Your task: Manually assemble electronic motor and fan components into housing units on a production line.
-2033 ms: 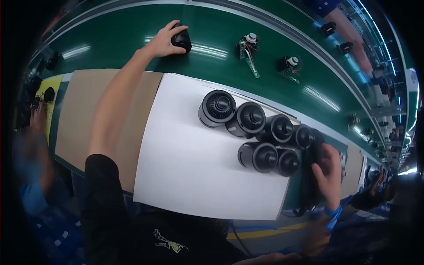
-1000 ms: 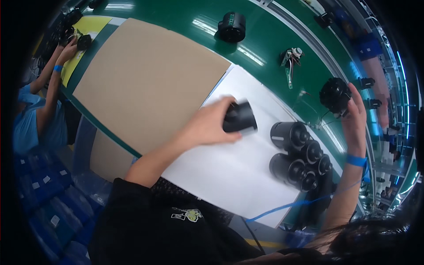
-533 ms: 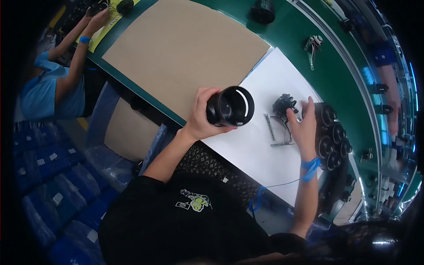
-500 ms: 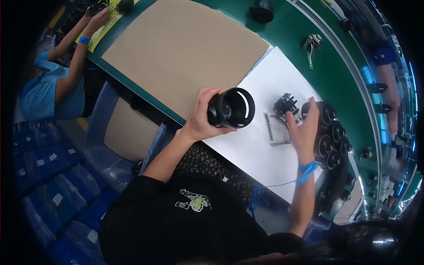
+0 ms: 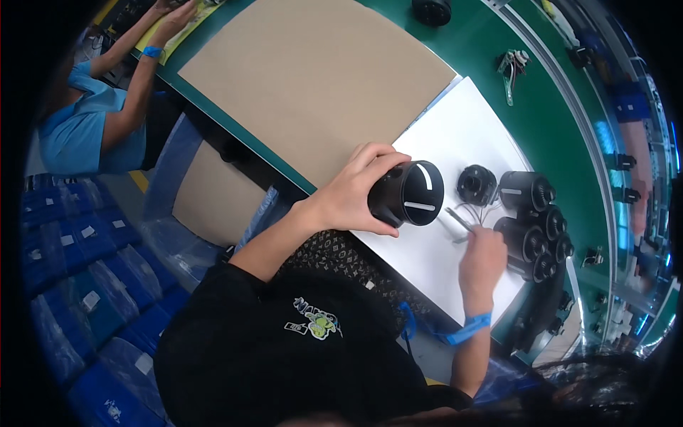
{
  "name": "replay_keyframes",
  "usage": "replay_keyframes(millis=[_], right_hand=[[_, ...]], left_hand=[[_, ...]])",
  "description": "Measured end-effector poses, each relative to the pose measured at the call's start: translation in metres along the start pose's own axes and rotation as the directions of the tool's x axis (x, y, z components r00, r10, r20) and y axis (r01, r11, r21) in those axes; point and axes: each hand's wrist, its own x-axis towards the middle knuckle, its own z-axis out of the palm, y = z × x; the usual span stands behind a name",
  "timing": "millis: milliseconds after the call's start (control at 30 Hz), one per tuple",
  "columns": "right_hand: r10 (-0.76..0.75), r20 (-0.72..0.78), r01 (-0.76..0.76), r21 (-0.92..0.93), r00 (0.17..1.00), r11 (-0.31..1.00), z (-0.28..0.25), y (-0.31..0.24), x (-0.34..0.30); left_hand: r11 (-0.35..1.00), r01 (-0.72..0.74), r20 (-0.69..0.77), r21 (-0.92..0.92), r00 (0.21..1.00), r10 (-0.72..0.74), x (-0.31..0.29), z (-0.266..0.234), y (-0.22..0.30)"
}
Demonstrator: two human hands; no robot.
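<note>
My left hand [image 5: 359, 188] is wrapped round a black cylindrical housing [image 5: 385, 202], its open end facing right with pale strips showing at the inner wall. Closed in a pinch, my right hand [image 5: 484, 262] grips one end of a thin grey strip [image 5: 459, 219] over the white sheet [image 5: 416, 267]. Just beyond that hand, a black round part [image 5: 476, 184] rests on the sheet, with thin wires running from it toward the strip. Where the wires end is hard to make out. A blue wrist strap [image 5: 469, 329] circles my right wrist.
Several black cylindrical units [image 5: 525, 238] lie grouped to the right of my right hand. Brown cardboard [image 5: 313, 78] covers much of the green table [image 5: 491, 132]. A small wired part [image 5: 511, 71] lies farther back. At far left a person in a blue shirt [image 5: 89, 135] works.
My left hand has carried the housing right and slightly down. My right hand has gone from open fingers to a pinch on the strip. The black part now sits with a round face up.
</note>
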Motion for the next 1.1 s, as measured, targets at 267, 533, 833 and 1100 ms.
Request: replay_keyframes(millis=[267, 533, 833, 1100], right_hand=[[-0.457, -0.175, 0.424, -0.197, 0.872, 0.884, -0.078, 0.032, -0.003], [0.107, -0.068, -0.062, 0.474, 0.992, 0.878, -0.038, 0.003, -0.003], [0.267, 0.323, -0.416, 0.619, 0.908, 0.665, -0.041, -0.01, 0.024], [0.382, 0.317, -0.493, 0.633, 0.868, 0.597, -0.038, -0.026, 0.023]], left_hand=[[0.966, -0.248, -0.291, -0.07, 0.932, 0.218, 0.037, 0.052, -0.019], [0.94, -0.338, -0.375, -0.046, 0.878, 0.297, 0.039, 0.075, -0.034], [0.938, -0.343, -0.408, 0.046, 0.85, 0.332, 0.045, 0.078, -0.039], [0.938, -0.341, -0.432, 0.057, 0.839, 0.331, 0.046, 0.077, -0.043]])
